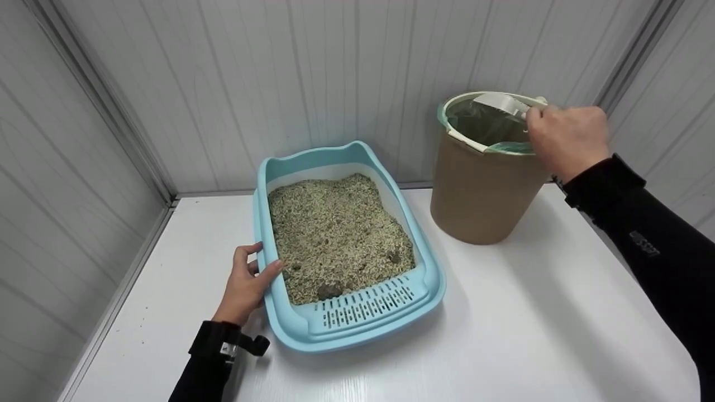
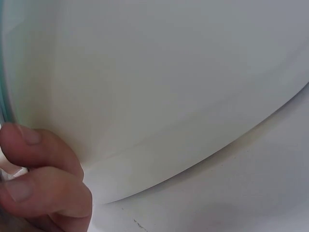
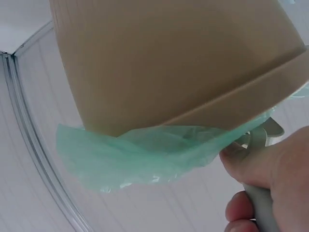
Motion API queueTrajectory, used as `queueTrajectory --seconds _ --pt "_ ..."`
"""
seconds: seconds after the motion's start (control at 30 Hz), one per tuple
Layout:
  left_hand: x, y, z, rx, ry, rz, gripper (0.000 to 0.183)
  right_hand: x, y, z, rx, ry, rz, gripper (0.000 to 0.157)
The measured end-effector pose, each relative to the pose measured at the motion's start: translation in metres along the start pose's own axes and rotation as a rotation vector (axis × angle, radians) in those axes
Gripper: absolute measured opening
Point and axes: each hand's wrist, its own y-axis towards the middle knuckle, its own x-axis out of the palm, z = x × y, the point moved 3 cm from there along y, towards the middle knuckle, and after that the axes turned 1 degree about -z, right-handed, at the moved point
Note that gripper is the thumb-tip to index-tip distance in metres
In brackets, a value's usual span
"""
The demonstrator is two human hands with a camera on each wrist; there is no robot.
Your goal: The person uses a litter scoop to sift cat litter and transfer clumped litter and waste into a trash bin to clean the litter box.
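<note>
My left hand [image 1: 244, 287] grips the left rim of a light blue litter box [image 1: 357, 321], thumb over the edge. In the left wrist view its curled fingers [image 2: 53, 191] are beside the box's pale outer wall [image 2: 174, 96]. Grainy litter [image 1: 335, 234] fills the box, with dark clumps [image 1: 329, 291] near the front grate. At the right, my right hand [image 1: 572, 137] holds a litter scoop [image 1: 500, 102] by its handle [image 3: 263, 208]. The scoop's white blade is tilted over the mouth of a brown trash bin [image 1: 486, 195].
A thin green bag [image 3: 140, 154] lines the bin and hangs over its cream rim [image 1: 463, 139]. Box and bin stand on a white table [image 1: 491, 335]. Panelled walls [image 1: 346, 67] rise behind and at both sides. Small dark crumbs lie on the table at left.
</note>
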Motion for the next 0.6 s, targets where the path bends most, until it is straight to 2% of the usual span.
queueTrajectory --seconds 0.1,0.2,0.23,0.33,0.43,0.53,0.6 --pt "0.001 0.001 0.001 0.006 -0.002 -0.002 0.076 -0.001 0.002 0.004 0.063 0.042 -0.118 0.02" --pt "0.002 0.001 0.002 0.011 -0.011 -0.005 0.076 -0.003 0.005 0.012 0.189 0.117 -0.309 0.017" --pt "0.002 0.001 0.002 0.013 -0.013 -0.006 0.076 -0.005 0.005 0.014 0.233 0.138 -0.347 0.017" --pt "0.003 0.001 0.003 0.015 -0.012 -0.007 0.076 -0.013 0.005 0.017 0.327 0.199 -0.368 0.028" --pt "0.002 0.002 0.003 0.018 -0.005 -0.007 0.076 -0.025 0.007 0.013 0.392 0.311 -0.339 0.041" --pt "0.001 0.002 0.003 0.015 -0.003 -0.004 0.076 -0.038 0.01 0.0 0.445 0.475 -0.389 0.054" --pt "0.001 0.001 0.003 0.013 0.001 -0.001 0.076 -0.045 0.011 -0.017 0.435 0.57 -0.378 0.056"
